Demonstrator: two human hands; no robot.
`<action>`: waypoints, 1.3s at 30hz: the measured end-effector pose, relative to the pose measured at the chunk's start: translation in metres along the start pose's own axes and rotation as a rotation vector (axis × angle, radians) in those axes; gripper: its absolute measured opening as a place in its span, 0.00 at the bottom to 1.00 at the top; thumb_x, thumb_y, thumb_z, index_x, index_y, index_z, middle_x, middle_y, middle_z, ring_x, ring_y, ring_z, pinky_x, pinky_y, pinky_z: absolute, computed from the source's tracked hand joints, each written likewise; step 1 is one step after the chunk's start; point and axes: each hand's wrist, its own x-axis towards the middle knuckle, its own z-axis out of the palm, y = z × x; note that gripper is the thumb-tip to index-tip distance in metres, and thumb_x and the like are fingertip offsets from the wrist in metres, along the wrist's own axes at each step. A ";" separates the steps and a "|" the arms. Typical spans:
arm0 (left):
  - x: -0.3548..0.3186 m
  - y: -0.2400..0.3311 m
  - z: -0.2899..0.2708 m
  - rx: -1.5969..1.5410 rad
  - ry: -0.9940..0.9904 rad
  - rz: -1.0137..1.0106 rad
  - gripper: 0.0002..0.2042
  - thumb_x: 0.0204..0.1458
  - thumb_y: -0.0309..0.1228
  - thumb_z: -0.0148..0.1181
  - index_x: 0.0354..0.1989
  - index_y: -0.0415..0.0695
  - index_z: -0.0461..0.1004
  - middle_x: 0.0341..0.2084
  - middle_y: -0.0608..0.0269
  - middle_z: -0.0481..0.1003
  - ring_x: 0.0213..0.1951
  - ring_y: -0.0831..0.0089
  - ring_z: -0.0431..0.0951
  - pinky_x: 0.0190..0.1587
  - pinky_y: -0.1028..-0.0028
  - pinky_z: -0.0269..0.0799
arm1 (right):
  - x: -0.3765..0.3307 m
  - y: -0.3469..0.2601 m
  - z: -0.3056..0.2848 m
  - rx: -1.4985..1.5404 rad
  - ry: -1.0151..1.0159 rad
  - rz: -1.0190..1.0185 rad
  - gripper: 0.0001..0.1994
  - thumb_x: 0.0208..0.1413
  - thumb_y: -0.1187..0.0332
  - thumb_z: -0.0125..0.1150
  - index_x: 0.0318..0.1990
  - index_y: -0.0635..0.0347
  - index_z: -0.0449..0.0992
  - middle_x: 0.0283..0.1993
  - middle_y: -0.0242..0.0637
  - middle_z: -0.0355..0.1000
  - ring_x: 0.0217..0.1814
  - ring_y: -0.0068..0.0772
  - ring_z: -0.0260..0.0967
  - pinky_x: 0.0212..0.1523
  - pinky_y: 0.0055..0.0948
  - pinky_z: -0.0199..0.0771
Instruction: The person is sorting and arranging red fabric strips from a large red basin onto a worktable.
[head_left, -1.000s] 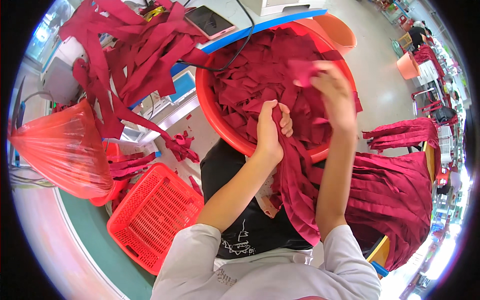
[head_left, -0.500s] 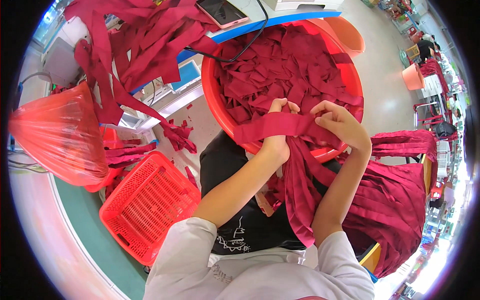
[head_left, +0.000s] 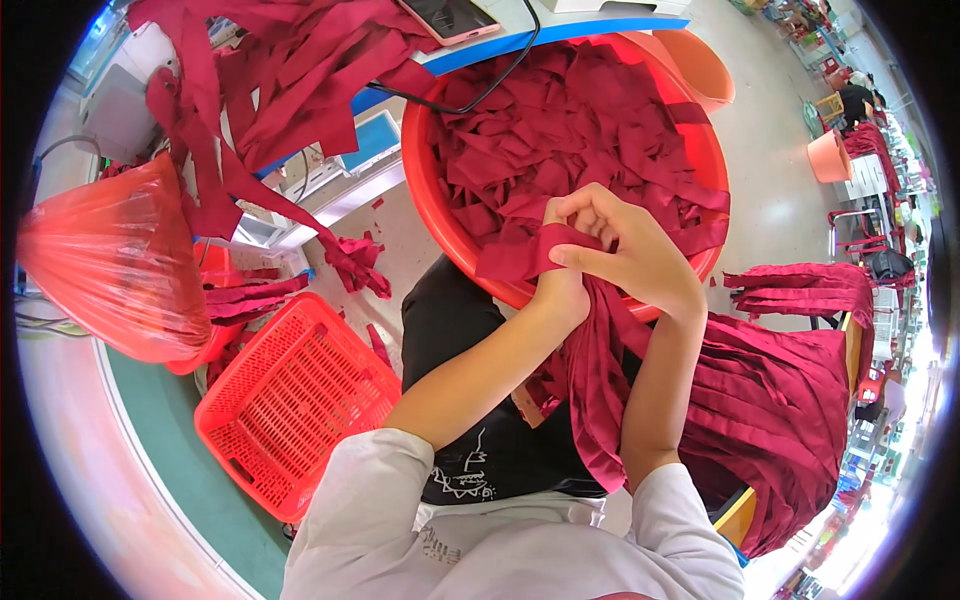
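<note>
My left hand (head_left: 563,287) is closed around the top of a bundle of dark red fabric strips (head_left: 597,400), which hangs down over my lap. One strip (head_left: 518,257) lies across that hand, its end pointing left. My right hand (head_left: 645,250) curls over the left one, thumb and fingers closed on the same strip. Much of the left hand's fingers is hidden behind the right. Just beneath both hands stands a large red tub (head_left: 416,165) heaped with loose red fabric strips (head_left: 545,125).
More strips (head_left: 290,80) pile on the blue-edged table (head_left: 600,27), beside a phone (head_left: 450,18) and black cable (head_left: 480,98). At left are a red basket (head_left: 300,400) and a red plastic bag (head_left: 115,265). Long strips (head_left: 765,400) drape at my right; an orange bucket (head_left: 828,157) stands beyond.
My right hand has moved left, from the strip's right part to over my left hand. The strip's right part is now drawn in around the left hand.
</note>
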 end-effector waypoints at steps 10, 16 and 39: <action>0.001 0.010 0.008 0.177 -0.143 -0.150 0.16 0.60 0.38 0.45 0.19 0.51 0.60 0.13 0.73 0.56 0.16 0.80 0.58 0.22 0.78 0.55 | -0.003 0.002 -0.010 0.516 0.419 -0.146 0.07 0.57 0.81 0.56 0.43 0.65 0.71 0.35 0.30 0.73 0.32 0.14 0.68 0.36 0.16 0.67; -0.014 0.011 0.022 0.238 -0.227 -0.063 0.07 0.53 0.34 0.63 0.37 0.49 0.73 0.14 0.81 0.59 0.17 0.87 0.58 0.21 0.81 0.53 | -0.016 0.027 -0.033 0.406 0.462 -0.045 0.07 0.55 0.80 0.56 0.41 0.62 0.71 0.36 0.26 0.69 0.39 0.12 0.62 0.41 0.15 0.61; 0.000 0.014 0.021 -0.279 -0.429 -0.185 0.09 0.51 0.38 0.46 0.25 0.46 0.63 0.13 0.67 0.59 0.24 0.68 0.65 0.42 0.66 0.68 | -0.064 0.017 -0.050 0.100 0.348 -0.204 0.09 0.58 0.75 0.50 0.44 0.65 0.75 0.39 0.35 0.75 0.43 0.25 0.72 0.43 0.20 0.69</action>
